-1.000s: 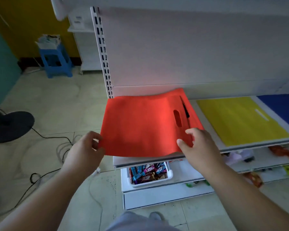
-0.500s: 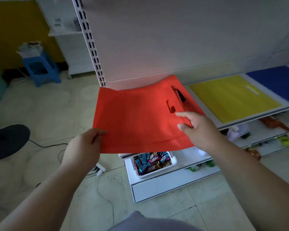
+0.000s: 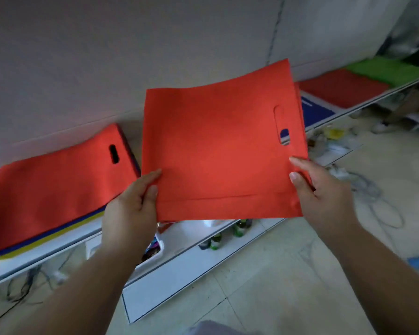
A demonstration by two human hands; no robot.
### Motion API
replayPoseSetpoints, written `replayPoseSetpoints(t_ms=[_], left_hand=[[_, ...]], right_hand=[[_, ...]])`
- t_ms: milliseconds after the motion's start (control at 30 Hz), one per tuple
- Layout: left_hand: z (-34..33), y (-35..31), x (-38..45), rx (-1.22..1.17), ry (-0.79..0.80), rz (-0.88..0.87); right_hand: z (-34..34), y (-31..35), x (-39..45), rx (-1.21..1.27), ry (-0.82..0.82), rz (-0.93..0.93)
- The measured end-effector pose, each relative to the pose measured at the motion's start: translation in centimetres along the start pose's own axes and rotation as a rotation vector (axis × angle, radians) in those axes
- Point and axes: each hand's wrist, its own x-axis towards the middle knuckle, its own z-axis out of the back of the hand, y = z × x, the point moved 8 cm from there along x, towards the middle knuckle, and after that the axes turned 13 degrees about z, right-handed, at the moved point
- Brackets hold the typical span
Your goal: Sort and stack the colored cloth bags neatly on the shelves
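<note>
I hold a flat red cloth bag [image 3: 218, 151] up in the air in front of the shelf. My left hand [image 3: 131, 209] pinches its lower left corner and my right hand [image 3: 324, 197] pinches its lower right edge, below the handle slot. On the shelf [image 3: 58, 247] at the left lies a mixed pile with another red bag [image 3: 49, 189] on top and blue and yellow edges under it. Further right on the shelf lie a blue bag [image 3: 316, 112], a red stack [image 3: 344, 87] and a green stack [image 3: 387, 68].
The white back panel [image 3: 155, 56] rises behind the shelf. Lower shelves hold a white tray of snacks [image 3: 153, 252] and small bottles [image 3: 228, 235]. Cables [image 3: 377, 204] trail over the tiled floor at right and lower left.
The red bag has been lifted off the mixed pile and carried to the right. My view has swung right, so the far red and green stacks now show.
</note>
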Motion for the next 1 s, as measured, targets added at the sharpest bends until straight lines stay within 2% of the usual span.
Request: replayPoseSetpoints(t_ms=[167, 367, 467, 733, 900, 1000], left_hand=[[-10.9, -9.6, -0.7, -0.004, 0.089, -0.124], [-22.6, -17.2, 2.1, -0.011, 0.168, -0.200], [-29.3, -21.6, 4.4, -0.037, 0.256, -0.246], [-45.1, -35.4, 5.0, -0.039, 0.402, -0.364], [-53.4, -39.7, 4.9, -0.038, 0.360, -0.335], [-57.0, -41.4, 5.2, -0.022, 0.286, -0.279]], right_hand=[[8.1, -10.4, 0.5, -0.069, -0.079, -0.137], [12.7, -20.4, 3.5, -0.096, -0.167, -0.229], [14.9, -25.4, 5.5, -0.144, -0.211, -0.274], [24.7, -38.4, 9.0, -0.268, -0.323, -0.399], [27.1, -48.5, 12.3, -0.212, -0.297, -0.381], [27.3, -54.9, 16.8, -0.147, -0.174, -0.331]])
